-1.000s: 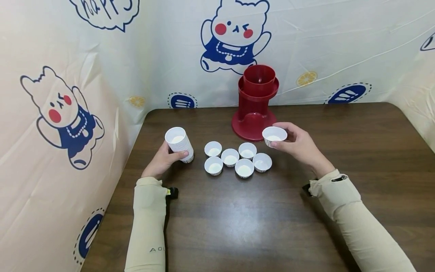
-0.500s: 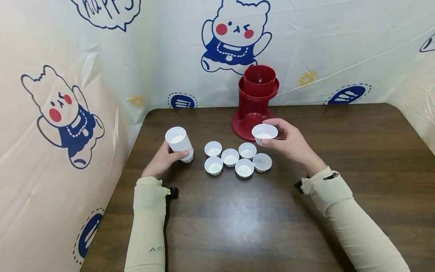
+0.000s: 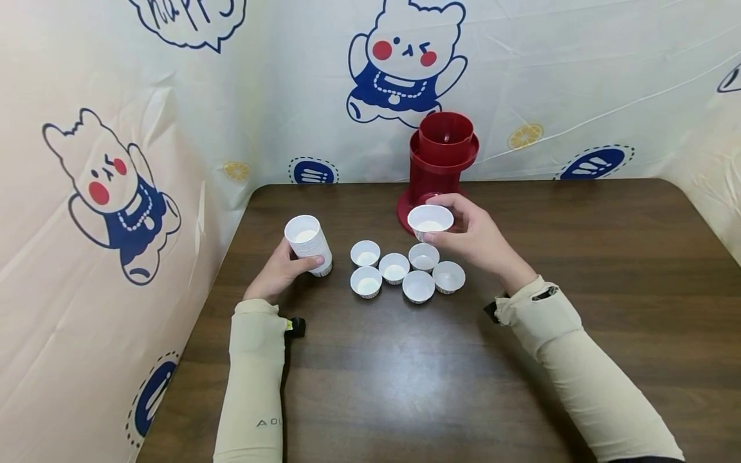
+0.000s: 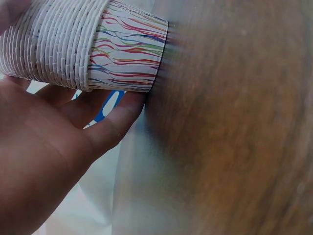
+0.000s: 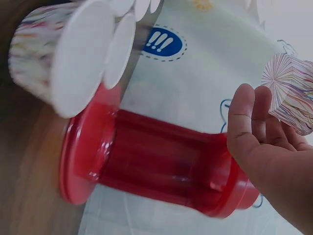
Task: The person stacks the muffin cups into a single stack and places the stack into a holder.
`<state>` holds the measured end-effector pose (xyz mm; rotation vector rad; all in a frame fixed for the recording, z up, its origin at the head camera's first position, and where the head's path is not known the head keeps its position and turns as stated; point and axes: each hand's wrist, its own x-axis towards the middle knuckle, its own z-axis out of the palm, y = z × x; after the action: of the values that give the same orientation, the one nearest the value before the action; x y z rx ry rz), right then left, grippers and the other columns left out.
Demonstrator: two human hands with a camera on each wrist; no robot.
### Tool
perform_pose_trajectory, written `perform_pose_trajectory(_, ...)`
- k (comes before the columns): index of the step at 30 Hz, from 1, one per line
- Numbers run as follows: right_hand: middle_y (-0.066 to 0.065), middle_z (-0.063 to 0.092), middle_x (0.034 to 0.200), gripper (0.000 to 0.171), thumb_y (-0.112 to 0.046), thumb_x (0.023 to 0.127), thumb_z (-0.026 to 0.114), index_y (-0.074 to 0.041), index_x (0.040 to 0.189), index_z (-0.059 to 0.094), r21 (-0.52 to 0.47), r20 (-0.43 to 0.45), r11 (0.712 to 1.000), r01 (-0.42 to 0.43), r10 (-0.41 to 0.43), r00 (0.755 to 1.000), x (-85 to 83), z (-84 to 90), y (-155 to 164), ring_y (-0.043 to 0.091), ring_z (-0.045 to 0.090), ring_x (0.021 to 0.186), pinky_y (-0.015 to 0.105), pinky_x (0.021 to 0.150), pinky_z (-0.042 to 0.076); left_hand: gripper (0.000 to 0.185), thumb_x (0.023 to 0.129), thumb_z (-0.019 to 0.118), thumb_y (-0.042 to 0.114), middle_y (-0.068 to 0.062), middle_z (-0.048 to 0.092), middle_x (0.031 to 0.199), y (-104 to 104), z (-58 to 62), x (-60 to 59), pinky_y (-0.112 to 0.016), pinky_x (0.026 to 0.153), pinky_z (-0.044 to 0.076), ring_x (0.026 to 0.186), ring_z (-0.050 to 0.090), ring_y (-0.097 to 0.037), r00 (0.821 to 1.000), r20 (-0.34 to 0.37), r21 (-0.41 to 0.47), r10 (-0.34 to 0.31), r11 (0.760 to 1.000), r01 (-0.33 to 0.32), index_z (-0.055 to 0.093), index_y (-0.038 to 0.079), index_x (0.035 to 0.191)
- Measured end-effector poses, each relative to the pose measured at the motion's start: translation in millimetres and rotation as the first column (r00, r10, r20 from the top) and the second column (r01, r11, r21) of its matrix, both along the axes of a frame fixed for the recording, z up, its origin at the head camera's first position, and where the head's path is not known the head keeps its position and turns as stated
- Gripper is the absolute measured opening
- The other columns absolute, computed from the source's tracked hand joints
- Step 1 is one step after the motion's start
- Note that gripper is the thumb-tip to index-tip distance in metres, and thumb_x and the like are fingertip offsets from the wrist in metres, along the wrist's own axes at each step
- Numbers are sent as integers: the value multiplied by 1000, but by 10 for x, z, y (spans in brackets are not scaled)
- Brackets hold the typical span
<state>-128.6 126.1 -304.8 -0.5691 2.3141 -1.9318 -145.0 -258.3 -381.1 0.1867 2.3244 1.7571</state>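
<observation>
My left hand grips a tall stack of white paper cups standing on the table at the left. In the left wrist view the bottom paper cup shows wavy coloured lines and meets the tabletop. My right hand pinches a single paper cup between thumb and fingers, raised upright above the group. Its patterned side and base show in the right wrist view. Below it, several small paper cups stand mouth up in a cluster, among them one at the front and one at the right.
Behind the right hand stands a red plastic holder with a round base and a ringed top. The brown table ends at a printed cloth backdrop behind and at the left side.
My right hand has moved left with its paper cup, from beside the red holder's base to over the cluster's back cups. My left hand stays on the stack.
</observation>
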Motion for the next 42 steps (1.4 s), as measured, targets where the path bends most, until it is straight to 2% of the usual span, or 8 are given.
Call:
perform_pose_trajectory(5, 13, 62, 118, 51, -5, 85, 79, -4, 132, 57, -15, -2, 1000, -28, 28, 1000, -11, 80, -159, 27, 63, 97, 30, 83, 54, 78, 90, 77, 15, -16, 42, 145, -8, -1, -1, -55, 114, 26, 133, 40, -34, 1000, 5, -3, 2, 1000, -2, 29, 10, 151)
perform_pose_trajectory(12, 8, 61, 121, 53, -12, 85, 80, -8, 133, 57, 46, -18, 997, -56, 57, 998, -42, 173, -350, 26, 60, 101, 33, 85, 53, 78, 90, 76, 16, -16, 43, 145, -10, 5, -1, -53, 114, 27, 132, 40, -34, 1000, 2, -7, -1, 1000, 1, 28, 9, 151)
perform_pose_trajectory(23, 7, 61, 123, 56, -16, 85, 81, -9, 135, 57, 31, -2, 995, -93, 93, 996, -124, 267, -609, 26, 60, 106, 37, 89, 52, 79, 90, 77, 16, -17, 43, 145, -18, -8, -24, -54, 114, 28, 132, 40, -34, 1000, -4, -4, -16, 1000, 16, 27, 8, 152)
perform_pose_trajectory(36, 3, 59, 127, 63, -25, 87, 80, -12, 142, 53, 75, 49, 983, -169, 166, 985, -275, 254, -971, 22, 58, 110, 37, 91, 51, 79, 90, 76, 16, -16, 42, 146, -12, 27, -5, -55, 114, 27, 134, 40, -34, 1000, -5, -8, -19, 1000, 19, 27, 10, 152)
perform_pose_trajectory(42, 4, 61, 122, 61, -25, 89, 79, -12, 142, 52, 66, 65, 981, -182, 178, 982, -342, 225, -1163, 24, 60, 106, 34, 89, 52, 78, 91, 75, 15, -15, 42, 146, -15, 25, -7, -55, 114, 27, 133, 40, -34, 999, -20, -15, -28, 1000, 27, 27, 10, 152)
